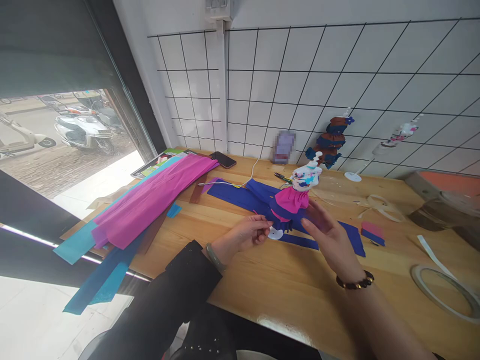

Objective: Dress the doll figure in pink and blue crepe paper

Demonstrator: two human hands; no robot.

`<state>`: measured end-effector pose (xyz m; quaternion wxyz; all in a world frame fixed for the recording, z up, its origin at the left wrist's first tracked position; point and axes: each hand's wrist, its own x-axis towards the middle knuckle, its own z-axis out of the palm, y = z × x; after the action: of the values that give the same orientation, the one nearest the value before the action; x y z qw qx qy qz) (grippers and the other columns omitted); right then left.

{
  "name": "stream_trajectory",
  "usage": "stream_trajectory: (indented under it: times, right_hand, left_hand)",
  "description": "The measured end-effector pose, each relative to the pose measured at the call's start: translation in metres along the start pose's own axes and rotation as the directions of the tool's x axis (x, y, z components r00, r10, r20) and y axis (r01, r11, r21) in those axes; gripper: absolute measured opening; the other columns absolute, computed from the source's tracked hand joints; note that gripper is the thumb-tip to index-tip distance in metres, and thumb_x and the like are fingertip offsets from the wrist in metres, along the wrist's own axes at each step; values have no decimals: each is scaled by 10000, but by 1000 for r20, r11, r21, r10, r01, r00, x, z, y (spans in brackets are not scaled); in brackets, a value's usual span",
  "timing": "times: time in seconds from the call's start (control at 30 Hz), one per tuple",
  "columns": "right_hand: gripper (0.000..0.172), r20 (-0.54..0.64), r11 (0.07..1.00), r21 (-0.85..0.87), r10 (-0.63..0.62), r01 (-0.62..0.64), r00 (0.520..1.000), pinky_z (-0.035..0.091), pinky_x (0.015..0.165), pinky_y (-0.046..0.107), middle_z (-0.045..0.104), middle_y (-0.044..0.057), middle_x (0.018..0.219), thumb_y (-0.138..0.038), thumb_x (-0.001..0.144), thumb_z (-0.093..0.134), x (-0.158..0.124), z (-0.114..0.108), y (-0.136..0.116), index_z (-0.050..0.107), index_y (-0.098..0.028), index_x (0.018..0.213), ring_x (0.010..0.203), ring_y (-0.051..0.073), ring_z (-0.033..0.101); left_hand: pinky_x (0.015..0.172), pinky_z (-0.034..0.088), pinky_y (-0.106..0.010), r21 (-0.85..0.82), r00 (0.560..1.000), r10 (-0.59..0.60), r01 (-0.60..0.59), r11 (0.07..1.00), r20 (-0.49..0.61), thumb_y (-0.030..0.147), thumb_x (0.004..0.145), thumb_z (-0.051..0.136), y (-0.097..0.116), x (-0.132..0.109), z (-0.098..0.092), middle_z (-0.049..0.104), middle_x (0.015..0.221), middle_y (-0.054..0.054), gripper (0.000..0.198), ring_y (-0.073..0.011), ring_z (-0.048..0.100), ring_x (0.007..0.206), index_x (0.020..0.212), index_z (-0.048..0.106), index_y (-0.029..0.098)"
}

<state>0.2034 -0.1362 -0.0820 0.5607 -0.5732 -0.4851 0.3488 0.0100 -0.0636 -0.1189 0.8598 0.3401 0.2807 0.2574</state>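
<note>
The small figure [306, 178] stands between the two hands, above the wooden table [240, 300], with its white upper part rising higher than both of them. Its gathered skirt [294, 200] is pink, with dark blue tiers below. The left hand [248, 233] is on the left of the figure, low, close to the lowest tier and just beside the white base [276, 233]. Its thumb and fingertips are pressed together; whether they pinch some edge of the skirt, I cannot tell. The right hand [330, 237] is on the other side, with thumb and fingers spread in a curve around the right side of the skirt. The fingers are partly hidden, so I cannot tell if they touch it. Behind and under the figure lie dark blue strips [232, 194]; farther left, pink sheets [150, 205] are stacked.
</note>
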Motion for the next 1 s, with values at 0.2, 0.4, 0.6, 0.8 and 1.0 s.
stream_trajectory:
  times: [0.2,0.4,0.6,0.8,1.0]
  right_hand:
    - [778,-7,944,168,290,-284,957,557,832,367,676,60,1006,-430,614,819,-26,15,12,466,-229,1278,926,223,651]
    - [820,101,796,455,398,-398,912,564,613,250,629,-68,716,-256,552,863,-34,41,6,443,-290,1255,724,148,660]
    - [743,14,757,558,402,-340,916,533,563,162,516,-142,583,-216,479,882,-28,52,13,489,-273,1107,582,59,590]
    - [679,34,713,611,412,-345,911,535,552,168,467,-155,531,-189,454,898,-28,55,10,527,-249,1019,577,60,596]
    - [581,52,685,642,409,-344,911,543,552,176,534,-125,580,-171,456,902,-26,58,9,542,-220,910,631,88,642]
  left_hand:
    - [402,254,-121,1,1000,30,-30,1000,1,268,641,781,-2,0,-1,553,559,45,338,-9,428,401,687,464,159]
    - [410,282,-120,14,999,40,-40,999,-6,279,642,786,-2,-1,1,555,571,42,327,-7,443,409,706,495,146]
    - [409,287,-115,23,999,41,-40,999,-26,258,608,806,-3,-3,2,548,569,50,346,-1,432,405,717,498,145]
    - [387,249,-122,56,997,51,-48,997,-63,241,584,810,-4,-1,4,520,554,68,354,-3,430,389,720,495,153]
    - [389,251,-128,76,996,59,-54,996,-63,244,587,807,-6,1,3,525,554,66,345,-4,434,396,734,509,150]
